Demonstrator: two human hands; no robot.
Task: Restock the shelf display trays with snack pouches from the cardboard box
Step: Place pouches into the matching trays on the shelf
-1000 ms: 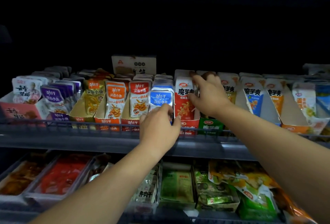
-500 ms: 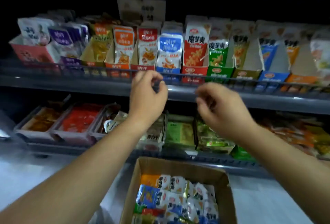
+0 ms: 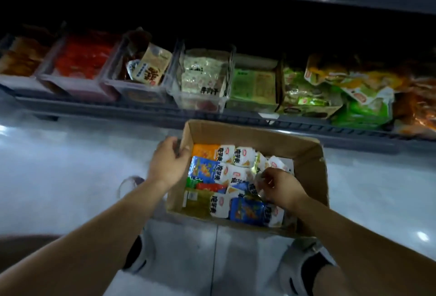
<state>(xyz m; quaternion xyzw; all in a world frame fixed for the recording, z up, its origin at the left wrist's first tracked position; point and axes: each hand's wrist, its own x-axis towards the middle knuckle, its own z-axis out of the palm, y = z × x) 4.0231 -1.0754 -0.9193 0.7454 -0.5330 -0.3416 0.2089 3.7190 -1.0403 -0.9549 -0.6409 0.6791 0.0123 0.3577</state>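
The cardboard box sits open on the pale floor, just in front of the lowest shelf and a little ahead of the person's two grey-and-black shoes. It is filled with snack pouches lying flat and overlapping: an orange one at the back left, blue ones in the middle and at the front, and a yellow-green one at the front left, most with white ends. The left hand grips the top edge of the box's left wall, with its fingers curled over the rim. The right hand is down inside the box on the right side, knuckles up and fingers bent among the pouches. The view there is blurred, so I cannot tell if it has one pinched. Behind the box, a row of display trays lines the shelf. Dark red and brown packs fill those on the left, a tan pouch leans tilted in the next, and pale green packs lie in the clear one at the middle. Further right are green cartons and loose green and orange bags.
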